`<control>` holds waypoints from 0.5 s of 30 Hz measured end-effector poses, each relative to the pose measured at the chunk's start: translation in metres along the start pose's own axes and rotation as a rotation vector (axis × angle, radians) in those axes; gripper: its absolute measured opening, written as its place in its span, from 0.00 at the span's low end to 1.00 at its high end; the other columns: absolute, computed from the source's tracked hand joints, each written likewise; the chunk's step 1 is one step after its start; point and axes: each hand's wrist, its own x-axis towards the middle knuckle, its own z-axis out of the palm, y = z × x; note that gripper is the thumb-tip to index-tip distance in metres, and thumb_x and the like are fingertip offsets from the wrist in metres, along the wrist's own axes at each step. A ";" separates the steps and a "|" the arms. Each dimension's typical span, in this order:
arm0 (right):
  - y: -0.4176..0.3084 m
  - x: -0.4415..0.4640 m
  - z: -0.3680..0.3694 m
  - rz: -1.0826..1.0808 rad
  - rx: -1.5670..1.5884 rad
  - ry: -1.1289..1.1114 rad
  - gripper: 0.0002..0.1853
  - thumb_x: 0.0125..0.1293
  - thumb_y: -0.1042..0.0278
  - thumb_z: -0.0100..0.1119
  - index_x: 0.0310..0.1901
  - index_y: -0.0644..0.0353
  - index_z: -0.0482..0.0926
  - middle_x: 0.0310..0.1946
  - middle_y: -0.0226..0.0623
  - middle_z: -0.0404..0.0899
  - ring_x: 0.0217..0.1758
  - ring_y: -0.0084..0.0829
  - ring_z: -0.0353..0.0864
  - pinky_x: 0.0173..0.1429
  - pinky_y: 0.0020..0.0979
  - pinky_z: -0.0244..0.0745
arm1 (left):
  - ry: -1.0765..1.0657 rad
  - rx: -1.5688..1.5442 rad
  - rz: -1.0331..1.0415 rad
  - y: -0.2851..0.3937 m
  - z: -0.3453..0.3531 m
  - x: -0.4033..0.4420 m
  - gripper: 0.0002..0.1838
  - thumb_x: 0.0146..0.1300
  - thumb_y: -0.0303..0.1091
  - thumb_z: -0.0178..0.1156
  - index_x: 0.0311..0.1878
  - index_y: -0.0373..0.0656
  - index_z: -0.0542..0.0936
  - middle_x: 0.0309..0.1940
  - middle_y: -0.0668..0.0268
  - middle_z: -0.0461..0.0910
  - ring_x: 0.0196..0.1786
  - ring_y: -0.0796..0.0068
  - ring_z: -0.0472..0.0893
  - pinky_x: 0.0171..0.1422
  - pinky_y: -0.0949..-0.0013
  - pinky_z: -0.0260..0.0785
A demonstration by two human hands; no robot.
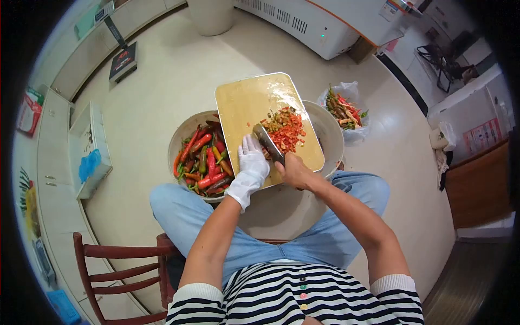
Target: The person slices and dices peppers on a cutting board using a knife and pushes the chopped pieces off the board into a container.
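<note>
- Tipping looks the broadest risk: the round off-white basin [339, 135] on the right lies beneath the pale yellow rectangular cutting board [246, 103], and what else bears the board's weight is hidden; hard pressing near one edge could tilt it.
- Spilling could follow on the left, where the board overlaps the round pale basin [171, 149] full of whole red, green and dark chillies [203, 157]; a tilt that way might drop cut pieces among them.
- Cutting into the left hand in its thin white glove [253, 165] is likely the gravest danger: its fingers rest on the board just beside the blade. Whether they pin anything cannot be told.
- Slipping of the dark-bladed knife [268, 144] may come from the wet shine on the board; the bare right hand [297, 171] is wrapped round its handle.
- Scattering threatens the chopped red and green chilli heap [287, 130], which lies on the board's right half, near its edge; a sideways sweep could push bits over.
</note>
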 end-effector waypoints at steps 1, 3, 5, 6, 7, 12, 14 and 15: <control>0.002 -0.001 0.003 -0.002 0.006 0.006 0.18 0.63 0.64 0.53 0.31 0.78 0.72 0.28 0.67 0.75 0.37 0.60 0.78 0.42 0.48 0.72 | 0.002 -0.001 0.000 0.000 0.001 -0.005 0.44 0.53 0.46 0.56 0.68 0.30 0.52 0.71 0.49 0.44 0.74 0.54 0.41 0.74 0.54 0.35; 0.010 -0.012 0.016 -0.046 -0.037 0.057 0.18 0.62 0.62 0.54 0.33 0.76 0.71 0.28 0.66 0.75 0.35 0.58 0.78 0.40 0.46 0.72 | 0.001 0.005 0.007 0.001 0.001 -0.019 0.44 0.53 0.46 0.57 0.68 0.31 0.52 0.71 0.49 0.44 0.74 0.54 0.41 0.74 0.54 0.35; 0.014 -0.024 0.023 -0.032 -0.006 0.062 0.18 0.62 0.63 0.54 0.32 0.76 0.71 0.27 0.66 0.75 0.35 0.58 0.78 0.40 0.46 0.72 | -0.015 -0.012 0.016 0.003 -0.002 -0.034 0.45 0.52 0.46 0.58 0.68 0.31 0.53 0.71 0.49 0.44 0.74 0.54 0.42 0.74 0.54 0.35; 0.018 -0.029 0.027 -0.035 -0.017 0.062 0.18 0.62 0.63 0.54 0.32 0.76 0.71 0.27 0.66 0.75 0.35 0.58 0.78 0.40 0.46 0.71 | 0.003 0.008 0.026 0.003 0.002 -0.040 0.45 0.51 0.46 0.58 0.68 0.30 0.54 0.71 0.48 0.44 0.74 0.54 0.43 0.74 0.54 0.36; 0.022 -0.031 0.029 -0.037 -0.029 0.061 0.18 0.62 0.63 0.55 0.32 0.76 0.71 0.27 0.66 0.75 0.35 0.58 0.78 0.40 0.47 0.71 | 0.001 0.012 0.035 0.003 0.004 -0.041 0.45 0.51 0.46 0.58 0.68 0.30 0.54 0.71 0.48 0.44 0.74 0.54 0.43 0.74 0.54 0.36; 0.030 -0.033 0.006 -0.090 -0.029 0.099 0.18 0.62 0.62 0.54 0.33 0.75 0.71 0.28 0.65 0.75 0.34 0.59 0.77 0.40 0.47 0.71 | 0.052 -0.025 0.018 0.002 0.013 -0.039 0.46 0.49 0.45 0.60 0.67 0.31 0.53 0.71 0.48 0.44 0.74 0.55 0.43 0.73 0.50 0.37; 0.042 -0.030 0.001 -0.035 -0.038 0.093 0.19 0.62 0.62 0.55 0.34 0.76 0.70 0.30 0.67 0.75 0.38 0.60 0.76 0.43 0.49 0.70 | 0.060 -0.042 0.022 0.001 0.015 -0.039 0.46 0.49 0.45 0.60 0.68 0.32 0.53 0.71 0.48 0.44 0.74 0.55 0.43 0.73 0.48 0.37; 0.049 -0.029 -0.003 -0.034 -0.038 0.096 0.19 0.62 0.62 0.55 0.34 0.76 0.70 0.30 0.67 0.75 0.38 0.60 0.76 0.43 0.49 0.70 | 0.032 -0.048 0.007 0.002 0.012 -0.040 0.46 0.49 0.45 0.60 0.68 0.32 0.53 0.71 0.49 0.43 0.74 0.55 0.42 0.72 0.46 0.38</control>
